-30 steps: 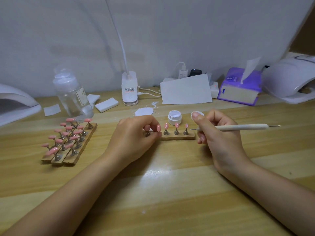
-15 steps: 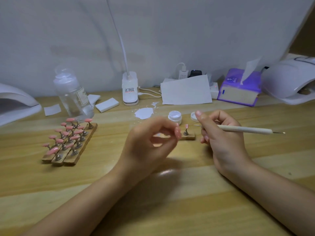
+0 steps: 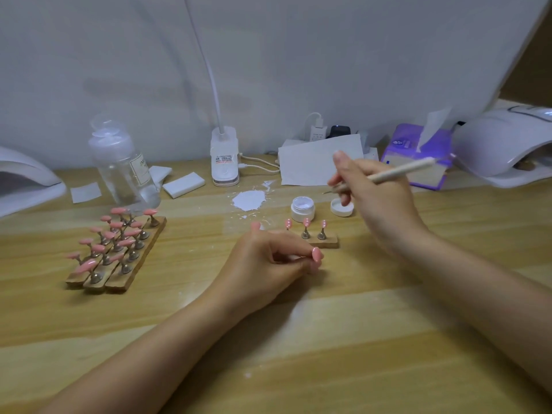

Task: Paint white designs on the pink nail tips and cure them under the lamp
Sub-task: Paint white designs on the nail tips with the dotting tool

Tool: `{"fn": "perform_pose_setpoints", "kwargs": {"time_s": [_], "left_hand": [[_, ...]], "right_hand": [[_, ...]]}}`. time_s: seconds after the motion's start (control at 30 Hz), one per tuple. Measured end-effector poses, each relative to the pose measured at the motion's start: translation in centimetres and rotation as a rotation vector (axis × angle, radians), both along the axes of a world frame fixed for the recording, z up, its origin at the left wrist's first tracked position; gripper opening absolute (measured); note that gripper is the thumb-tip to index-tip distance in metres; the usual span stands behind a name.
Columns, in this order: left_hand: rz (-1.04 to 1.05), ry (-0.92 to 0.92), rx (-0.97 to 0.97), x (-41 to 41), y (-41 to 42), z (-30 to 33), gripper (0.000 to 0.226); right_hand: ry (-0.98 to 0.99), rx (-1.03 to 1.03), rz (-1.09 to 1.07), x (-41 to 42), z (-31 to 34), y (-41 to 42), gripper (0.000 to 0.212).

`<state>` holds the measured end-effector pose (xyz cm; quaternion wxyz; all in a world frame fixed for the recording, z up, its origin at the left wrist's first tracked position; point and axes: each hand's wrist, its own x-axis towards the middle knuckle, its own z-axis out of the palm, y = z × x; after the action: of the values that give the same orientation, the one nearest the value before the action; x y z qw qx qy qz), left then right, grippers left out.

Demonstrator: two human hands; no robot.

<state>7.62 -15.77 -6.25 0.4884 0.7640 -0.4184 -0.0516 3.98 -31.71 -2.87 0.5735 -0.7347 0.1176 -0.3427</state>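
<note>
left lamp [image 3: 27,186] & right lamp [image 3: 507,144] cut by edges; right hand [image 3: 379,198] motion-blurred.

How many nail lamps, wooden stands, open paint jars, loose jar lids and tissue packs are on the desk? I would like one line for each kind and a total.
Nail lamps: 2
Wooden stands: 4 (three side by side, one alone)
Open paint jars: 1
Loose jar lids: 1
Tissue packs: 1
Total: 9

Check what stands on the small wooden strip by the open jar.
Three pink nail tips on metal stands show on the strip; its near end is hidden behind the left hand.
</note>
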Motion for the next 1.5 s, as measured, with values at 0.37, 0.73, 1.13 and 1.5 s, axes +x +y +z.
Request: {"fn": "perform_pose_setpoints", "kwargs": {"time_s": [0.37, 0.73, 1.13, 1.5], "left_hand": [[-0.007, 0.006, 0.011, -0.1, 0.0, 0.2, 0.014], [-0.057, 0.068, -0.018, 0.0, 0.0, 0.2, 0.007], [-0.066, 0.101, -0.034, -0.1, -0.1, 0.4, 0.006], [-0.032, 0.146, -0.041, -0.1, 0.0, 0.3, 0.008]], "right_hand": [[0.288, -0.384, -0.054, 5.5, -0.7, -1.3, 0.04], [0.327, -0.51, -0.019, 5.9, -0.8, -1.0, 0.034], [0.156, -0.402, -0.081, 4.7, 0.0, -0.8, 0.041], [-0.142, 0.269, 0.181, -3.7, -1.0, 3.9, 0.031]]}}
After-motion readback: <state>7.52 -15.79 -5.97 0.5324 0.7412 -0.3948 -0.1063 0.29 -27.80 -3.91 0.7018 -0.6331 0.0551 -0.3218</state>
